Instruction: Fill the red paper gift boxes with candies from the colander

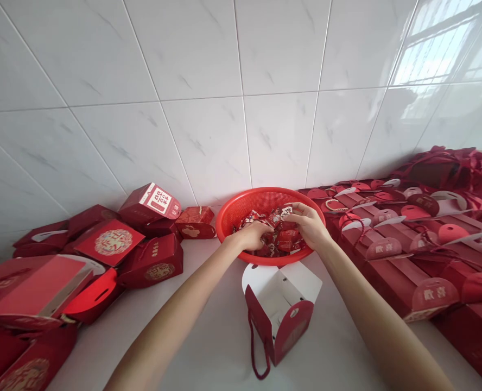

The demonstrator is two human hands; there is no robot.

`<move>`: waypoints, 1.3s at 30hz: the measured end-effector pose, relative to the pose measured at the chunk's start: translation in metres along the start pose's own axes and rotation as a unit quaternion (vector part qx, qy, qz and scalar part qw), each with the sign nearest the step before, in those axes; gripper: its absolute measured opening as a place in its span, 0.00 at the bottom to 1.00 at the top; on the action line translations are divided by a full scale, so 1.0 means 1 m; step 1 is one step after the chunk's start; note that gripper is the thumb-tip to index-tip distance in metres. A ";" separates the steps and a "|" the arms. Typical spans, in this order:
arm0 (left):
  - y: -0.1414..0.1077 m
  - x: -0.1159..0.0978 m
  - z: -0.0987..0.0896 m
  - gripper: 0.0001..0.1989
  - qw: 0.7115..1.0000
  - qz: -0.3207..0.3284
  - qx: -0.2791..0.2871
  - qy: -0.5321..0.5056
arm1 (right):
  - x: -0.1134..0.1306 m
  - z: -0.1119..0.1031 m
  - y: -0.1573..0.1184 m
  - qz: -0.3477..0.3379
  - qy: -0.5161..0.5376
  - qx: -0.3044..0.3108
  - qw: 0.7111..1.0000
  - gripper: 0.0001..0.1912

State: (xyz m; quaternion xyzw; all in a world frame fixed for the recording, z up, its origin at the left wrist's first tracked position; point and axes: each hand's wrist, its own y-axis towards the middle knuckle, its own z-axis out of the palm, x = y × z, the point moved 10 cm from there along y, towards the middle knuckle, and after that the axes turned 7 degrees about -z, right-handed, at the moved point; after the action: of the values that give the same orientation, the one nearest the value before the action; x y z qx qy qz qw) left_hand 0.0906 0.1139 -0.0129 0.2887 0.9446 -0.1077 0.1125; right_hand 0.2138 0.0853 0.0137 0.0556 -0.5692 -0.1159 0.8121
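1. Pinching a small white-and-red packet (286,213) between thumb and fingers of the right hand (308,224), over the right part of the basket.
2. Reaching down among the wrapped sweets (286,240) with the left hand (257,234), fingers curled and pointing inward; cannot tell whether gripping anything there.
3. Lying loose beneath both hands, mostly red with some white print, and held all around by the red plastic basket (224,220), round, with perforated walls.
4. Standing just in front of that basket, between the forearms: an open gift box (293,331), dark red outside and white inside, with flaps spread and a dark red cord (252,342) hanging down at its left side.
5. Resting on the pale tabletop (208,326), left of the basket: a jumble of red boxes (113,241), some with gold round patterns, at varied tilts.
6. Packed closely together on the right: rows of dark red boxes (412,288) with rounded flaps, some with pale lettering.
7. Heaped behind those rows, far right: shiny red material (464,168).
8. Rising behind everything: a white tiled wall (208,130), glossy, with a window reflection (436,54) at upper right.
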 end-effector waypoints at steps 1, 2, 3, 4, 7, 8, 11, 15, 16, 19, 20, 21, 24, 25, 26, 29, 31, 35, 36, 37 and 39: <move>0.000 0.001 0.001 0.32 1.000 -0.008 0.006 0.016 | 0.001 0.000 0.000 -0.002 -0.001 -0.002 1.000 0.16; 0.001 0.002 0.000 0.33 1.000 -0.015 0.006 0.026 | 0.001 -0.001 0.000 -0.005 -0.002 -0.004 1.000 0.16; 0.001 0.003 -0.001 0.33 0.999 -0.021 0.002 0.034 | 0.001 -0.002 0.001 -0.007 -0.003 -0.007 1.000 0.17; 0.001 0.003 -0.003 0.32 0.999 -0.026 0.000 0.040 | 0.002 -0.002 0.001 -0.009 -0.005 -0.007 1.000 0.17; 0.004 0.003 -0.005 0.25 0.998 -0.034 0.005 0.046 | 0.002 -0.002 0.003 -0.015 -0.015 -0.005 1.000 0.17; 0.006 0.002 -0.005 0.22 0.998 -0.033 0.011 0.047 | 0.002 -0.002 0.003 -0.017 -0.017 -0.004 1.000 0.17; 0.011 -0.001 -0.004 0.18 0.998 -0.026 0.025 0.047 | 0.002 -0.003 0.004 -0.015 -0.014 -0.010 1.000 0.17; 0.016 -0.003 -0.002 0.14 0.997 -0.029 0.036 0.058 | 0.000 -0.003 0.003 -0.002 -0.006 -0.013 1.000 0.17; 0.017 -0.003 -0.001 0.12 0.997 -0.033 0.039 0.063 | 0.000 -0.003 0.003 -0.002 -0.005 -0.012 1.000 0.17; 0.018 -0.001 0.001 0.07 0.995 -0.046 0.050 0.079 | 0.001 -0.002 0.003 -0.003 0.000 -0.010 1.000 0.16; 0.019 -0.002 0.002 0.07 0.994 -0.046 0.053 0.084 | 0.001 -0.002 0.003 -0.002 0.000 -0.009 1.000 0.16; 0.021 -0.003 0.002 0.10 0.994 -0.045 0.056 0.087 | 0.000 -0.002 0.003 0.000 -0.002 -0.008 1.000 0.16; 0.029 -0.008 0.001 0.20 0.993 -0.035 0.065 0.093 | -0.001 -0.002 0.003 0.003 -0.002 -0.008 1.000 0.16; 0.032 -0.010 0.002 0.22 0.993 -0.034 0.071 0.093 | -0.001 -0.002 0.003 0.002 0.000 -0.007 1.000 0.16; 0.035 -0.012 0.003 0.22 0.992 -0.033 0.079 0.092 | -0.001 -0.002 0.003 0.002 0.002 -0.006 1.000 0.17; 0.041 -0.017 0.010 0.17 0.991 -0.031 0.111 0.072 | -0.001 -0.003 0.004 0.000 0.001 -0.008 1.000 0.17; 0.041 -0.016 0.012 0.13 0.991 -0.027 0.125 0.043 | -0.001 -0.004 0.004 -0.002 -0.003 -0.012 1.000 0.17; 0.035 -0.002 -0.003 0.09 0.995 -0.032 0.082 -0.043 | 0.000 -0.006 0.005 -0.013 0.000 -0.020 1.000 0.17; 0.033 0.004 -0.010 0.07 0.995 -0.037 0.059 -0.068 | 0.000 -0.006 0.006 -0.013 0.003 -0.023 1.000 0.16; 0.031 0.010 -0.017 0.07 0.994 -0.041 0.036 -0.094 | 0.000 -0.006 0.006 -0.013 0.006 -0.026 1.000 0.16; 0.028 0.022 -0.029 0.09 0.988 -0.048 -0.011 -0.147 | -0.001 -0.008 0.006 -0.012 0.016 -0.035 0.999 0.17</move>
State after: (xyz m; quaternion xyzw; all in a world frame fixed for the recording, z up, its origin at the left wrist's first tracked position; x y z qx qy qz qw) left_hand 0.0846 0.1554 0.0051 0.2226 0.9317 -0.1444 0.2480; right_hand 0.2218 0.0912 0.0115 0.0357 -0.5514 -0.1444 0.8209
